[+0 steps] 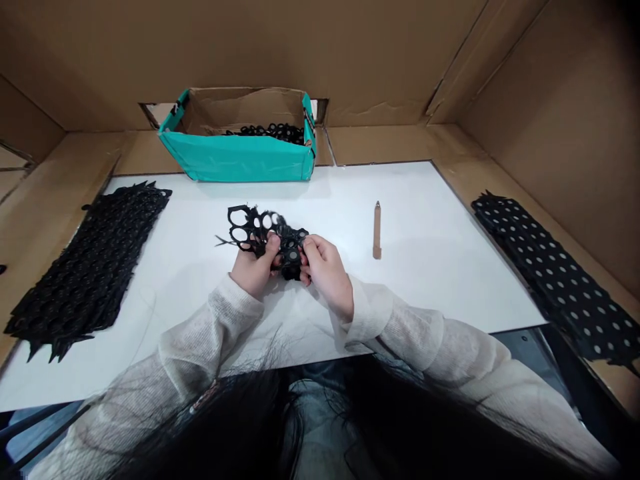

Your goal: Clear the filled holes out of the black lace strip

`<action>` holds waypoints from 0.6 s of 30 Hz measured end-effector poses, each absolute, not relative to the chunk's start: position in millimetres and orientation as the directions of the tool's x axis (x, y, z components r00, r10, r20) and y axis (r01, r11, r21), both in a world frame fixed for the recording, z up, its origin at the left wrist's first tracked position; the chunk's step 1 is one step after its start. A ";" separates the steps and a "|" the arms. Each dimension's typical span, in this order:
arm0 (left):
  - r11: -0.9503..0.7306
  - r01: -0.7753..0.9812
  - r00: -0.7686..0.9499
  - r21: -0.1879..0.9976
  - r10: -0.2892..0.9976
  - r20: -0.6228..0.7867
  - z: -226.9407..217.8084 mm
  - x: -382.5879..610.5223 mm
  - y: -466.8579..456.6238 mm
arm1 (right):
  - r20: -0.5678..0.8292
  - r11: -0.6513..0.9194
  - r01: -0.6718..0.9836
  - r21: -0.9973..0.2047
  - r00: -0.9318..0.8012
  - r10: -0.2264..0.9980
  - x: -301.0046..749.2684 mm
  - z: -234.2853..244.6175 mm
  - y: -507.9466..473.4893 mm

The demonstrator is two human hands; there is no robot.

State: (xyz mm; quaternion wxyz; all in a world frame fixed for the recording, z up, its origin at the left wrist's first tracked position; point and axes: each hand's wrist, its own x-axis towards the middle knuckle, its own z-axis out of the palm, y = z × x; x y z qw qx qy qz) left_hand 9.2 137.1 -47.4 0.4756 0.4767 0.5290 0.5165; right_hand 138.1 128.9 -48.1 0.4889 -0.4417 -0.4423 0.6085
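Observation:
Both hands grip a bent black sheet with round holes (pixel 241 235) above the white board. My left hand (pixel 256 268) pinches it with the thumb on top, and its loose end with large open rings sticks out to the left. My right hand (pixel 324 267) is closed on the bunched right end, beside my left hand. Part of the sheet is folded between the hands, and the fingertips beneath it are hidden. To the right of my right hand lies a narrow brown pointed tool (pixel 377 233), apart from it.
A teal-fronted cardboard box (pixel 250 159) holding black ringed pieces stands at the back. A stack of black perforated sheets (pixel 95 260) lies left; black sheets with pale dots (pixel 555 280) lie right. Cardboard walls (pixel 380 60) enclose the white board (pixel 440 267).

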 end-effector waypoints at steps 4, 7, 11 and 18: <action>0.038 0.035 0.105 0.999 0.994 -0.041 -40.4 1.8 139.1 | -0.041 -0.046 -0.052 -0.998 -0.092 0.995 145.1 -49.2 133.4; 0.070 0.096 0.069 0.993 0.995 -0.077 -36.1 -0.9 140.1 | -0.037 -0.041 -0.030 -0.999 -0.110 0.993 145.1 -51.1 132.5; 0.131 0.072 0.085 0.989 0.987 -0.137 -32.5 2.1 139.5 | -0.083 -0.098 -0.118 -0.988 -0.128 0.988 140.5 -52.5 130.6; 0.184 -0.055 0.050 0.981 0.982 -0.181 -31.5 3.2 135.1 | -0.133 -0.095 -0.224 -0.970 0.158 0.978 160.3 -47.9 152.0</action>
